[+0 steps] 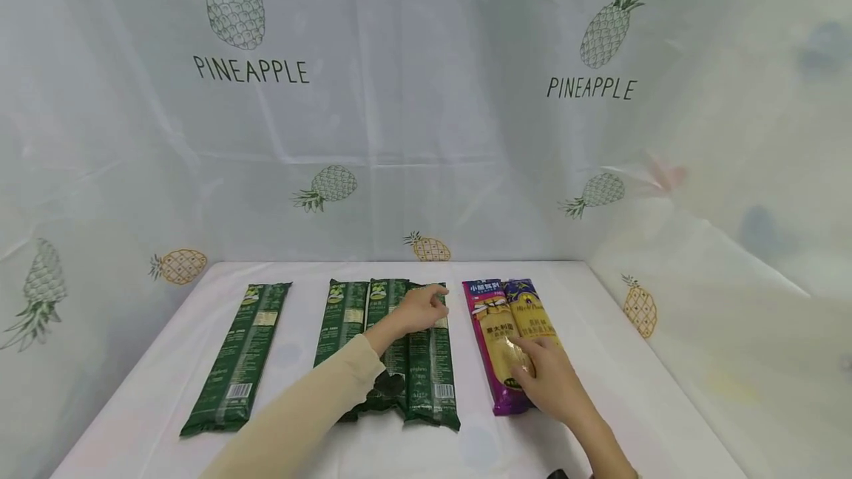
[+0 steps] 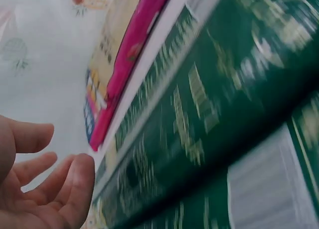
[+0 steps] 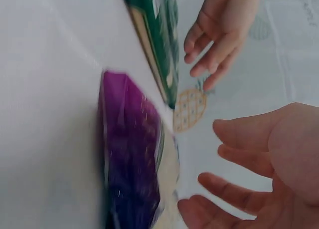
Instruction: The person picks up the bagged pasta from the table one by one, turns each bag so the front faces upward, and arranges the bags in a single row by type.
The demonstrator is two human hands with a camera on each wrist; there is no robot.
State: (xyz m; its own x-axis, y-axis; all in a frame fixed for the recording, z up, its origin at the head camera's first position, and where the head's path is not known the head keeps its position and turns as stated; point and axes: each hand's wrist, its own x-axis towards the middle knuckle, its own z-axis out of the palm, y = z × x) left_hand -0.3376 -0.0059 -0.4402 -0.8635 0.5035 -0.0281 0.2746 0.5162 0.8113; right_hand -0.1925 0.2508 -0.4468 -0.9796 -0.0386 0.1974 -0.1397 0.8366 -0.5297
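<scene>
My left hand (image 1: 422, 307) hovers over the upper end of the rightmost long green packet (image 1: 431, 368). Its fingers are loosely bent and hold nothing, as the left wrist view also shows. Beside that packet lie two more green ones, a middle packet (image 1: 386, 294) partly hidden by my left arm and another packet (image 1: 338, 316). My right hand (image 1: 551, 379), fingers spread and bent a little, is over the lower part of a pink and purple pasta packet (image 1: 489, 331). Against its right side lies a blue and yellow pasta packet (image 1: 532, 313), partly covered by that hand.
A separate green packet (image 1: 239, 361) lies slantwise at the left of the white table (image 1: 479, 442). Behind and at both sides hangs a pale curtain (image 1: 426, 117) printed with pineapples. A small black object (image 1: 558, 474) shows at the bottom edge near my right forearm.
</scene>
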